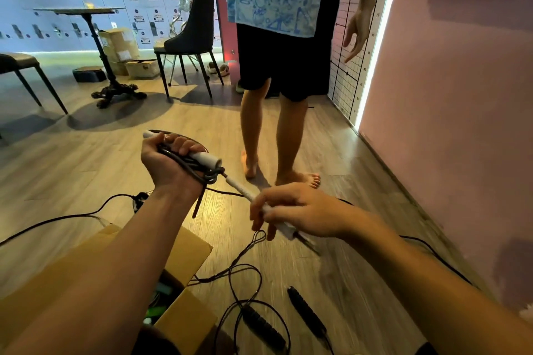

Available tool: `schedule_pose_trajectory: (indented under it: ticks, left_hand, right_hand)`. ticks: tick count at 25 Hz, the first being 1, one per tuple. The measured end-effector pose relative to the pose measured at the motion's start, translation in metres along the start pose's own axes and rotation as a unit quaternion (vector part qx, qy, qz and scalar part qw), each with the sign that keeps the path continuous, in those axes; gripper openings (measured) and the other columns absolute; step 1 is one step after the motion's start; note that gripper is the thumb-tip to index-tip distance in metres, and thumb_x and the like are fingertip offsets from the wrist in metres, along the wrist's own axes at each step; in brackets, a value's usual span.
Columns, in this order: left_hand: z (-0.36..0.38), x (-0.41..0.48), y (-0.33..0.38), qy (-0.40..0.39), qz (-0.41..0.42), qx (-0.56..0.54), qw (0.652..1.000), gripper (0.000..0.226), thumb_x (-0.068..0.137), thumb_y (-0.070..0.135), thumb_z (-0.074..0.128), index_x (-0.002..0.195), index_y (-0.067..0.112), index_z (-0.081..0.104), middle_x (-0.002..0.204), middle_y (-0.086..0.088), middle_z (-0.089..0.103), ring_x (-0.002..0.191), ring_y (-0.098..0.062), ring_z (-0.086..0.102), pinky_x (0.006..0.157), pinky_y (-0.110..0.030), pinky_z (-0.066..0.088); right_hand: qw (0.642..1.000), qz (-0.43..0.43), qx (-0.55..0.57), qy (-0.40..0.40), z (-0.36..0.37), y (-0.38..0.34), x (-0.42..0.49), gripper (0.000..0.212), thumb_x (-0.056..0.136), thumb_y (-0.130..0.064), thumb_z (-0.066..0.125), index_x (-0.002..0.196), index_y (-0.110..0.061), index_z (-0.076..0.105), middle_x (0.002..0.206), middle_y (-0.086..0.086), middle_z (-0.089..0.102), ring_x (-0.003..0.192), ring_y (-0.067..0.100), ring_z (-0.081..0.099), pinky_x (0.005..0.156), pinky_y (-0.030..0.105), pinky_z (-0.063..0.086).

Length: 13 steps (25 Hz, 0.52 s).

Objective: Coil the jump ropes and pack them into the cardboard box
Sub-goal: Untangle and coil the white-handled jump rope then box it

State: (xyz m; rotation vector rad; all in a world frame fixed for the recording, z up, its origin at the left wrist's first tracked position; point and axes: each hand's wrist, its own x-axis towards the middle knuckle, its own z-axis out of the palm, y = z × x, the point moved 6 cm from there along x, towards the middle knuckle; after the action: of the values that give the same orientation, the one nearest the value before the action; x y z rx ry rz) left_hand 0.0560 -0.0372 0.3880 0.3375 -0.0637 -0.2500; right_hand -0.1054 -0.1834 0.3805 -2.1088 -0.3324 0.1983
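My left hand (167, 158) is shut on a white jump rope handle (206, 159) with several dark rope loops (199, 171) bundled against it. The same rope's second white handle (240, 189) points toward the bundle, and my right hand (291, 210) grips it by the lower end. An open cardboard box (184, 253) sits on the floor under my left forearm, with green items showing inside. Another jump rope with two black handles (264, 326) (307, 311) and thin black cord (245, 271) lies loose on the floor, to the right of the box.
A barefoot person (277, 66) in dark shorts stands just ahead on the wooden floor. A pink wall (447, 95) runs along the right. A dark chair (190, 37), a pedestal table (86, 13) and cardboard boxes (121, 46) stand at the back left. A black cable (57, 217) trails left.
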Motion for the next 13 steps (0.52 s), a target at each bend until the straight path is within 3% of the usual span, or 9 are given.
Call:
schedule_pose_trajectory:
  ticks: [2,5,6,8,11,13]
  left_hand:
    - [0.000,-0.003,-0.010,-0.003,-0.011,0.048,0.999,0.015,0.071,0.026,0.051,0.060,0.022,0.041,0.054,0.010,0.034,0.045,-0.006,0.033,0.048,-0.019,0.035]
    - [0.009,-0.009,-0.029,-0.033,-0.062,0.141,0.988,0.027,0.088,0.029,0.042,0.062,0.022,0.042,0.052,0.010,0.032,0.044,-0.006,0.031,0.045,-0.020,0.034]
    - [0.011,-0.010,-0.034,-0.044,-0.090,0.157,0.983,0.029,0.091,0.030,0.040,0.063,0.021,0.043,0.051,0.010,0.032,0.043,-0.006,0.032,0.044,-0.019,0.034]
    - [0.012,-0.012,-0.039,-0.058,-0.135,0.168,0.975,0.029,0.091,0.031,0.042,0.064,0.021,0.044,0.051,0.010,0.034,0.042,-0.005,0.033,0.044,-0.019,0.035]
    - [0.011,-0.011,-0.036,-0.064,-0.144,0.124,0.980,0.023,0.085,0.029,0.047,0.065,0.020,0.045,0.052,0.010,0.035,0.042,-0.005,0.034,0.045,-0.019,0.035]
    - [0.012,-0.010,-0.031,-0.075,-0.144,0.093,0.982,0.017,0.079,0.028,0.052,0.065,0.021,0.045,0.052,0.011,0.035,0.042,-0.004,0.034,0.045,-0.018,0.034]
  right_hand:
    - [0.997,-0.032,0.058,-0.047,0.014,-0.013,0.004,0.035,0.087,-0.016,0.051,0.121,-0.018,0.062,0.120,0.010,0.068,0.111,0.028,0.065,0.097,0.054,0.051]
    - [0.989,-0.077,0.109,-0.062,0.024,-0.024,0.013,0.039,0.089,-0.005,0.060,0.128,-0.007,0.055,0.114,0.027,0.068,0.108,0.041,0.066,0.096,0.058,0.052]
    - [0.988,-0.100,0.106,-0.042,0.023,-0.025,0.015,0.035,0.092,-0.006,0.061,0.127,-0.003,0.056,0.109,0.029,0.069,0.104,0.044,0.067,0.094,0.059,0.052]
    - [0.987,-0.137,0.086,0.025,0.015,-0.028,0.015,0.028,0.095,-0.006,0.060,0.123,-0.001,0.060,0.102,0.020,0.073,0.095,0.034,0.072,0.089,0.050,0.058]
    - [0.972,-0.178,0.027,0.151,0.006,-0.035,0.010,0.019,0.096,-0.011,0.061,0.114,-0.013,0.067,0.094,0.008,0.072,0.079,0.017,0.071,0.073,0.035,0.061]
    - [0.944,-0.218,0.008,0.247,-0.006,-0.041,0.007,0.015,0.094,-0.020,0.059,0.107,-0.021,0.066,0.099,0.008,0.069,0.083,0.016,0.067,0.071,0.032,0.058]
